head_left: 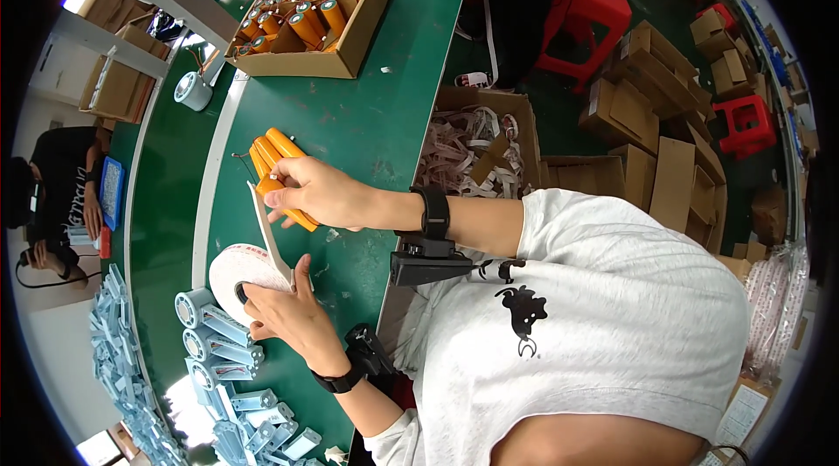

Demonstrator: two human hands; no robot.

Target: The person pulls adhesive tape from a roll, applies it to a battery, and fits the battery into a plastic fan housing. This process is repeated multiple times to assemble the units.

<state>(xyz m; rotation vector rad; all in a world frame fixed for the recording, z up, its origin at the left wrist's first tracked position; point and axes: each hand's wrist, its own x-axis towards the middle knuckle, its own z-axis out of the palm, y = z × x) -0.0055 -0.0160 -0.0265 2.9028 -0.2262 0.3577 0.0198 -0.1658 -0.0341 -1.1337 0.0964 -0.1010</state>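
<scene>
My right hand (319, 195) is closed around several orange cylindrical cells (278, 148) lying side by side, above the green workbench. A white tape strip (269, 230) runs from these cells down to a wide roll of white tape (234, 272) with red print on its outer edge. Over that roll lies my left hand (288, 309), gripping it near the dark core, its thumb raised beside the strip. Thin wires stick out at the far end of the cells. My right fingers partly hide where the strip meets the cells.
A cardboard tray of orange cells (306, 16) stands at the bench's top. Light-blue plastic housings (223, 344) lie below the roll. A white cup-shaped part (193, 91) sits at the left. Beside the bench are a box of scrap strips (472, 147) and a red stool (585, 20). Another person (65, 186) works opposite.
</scene>
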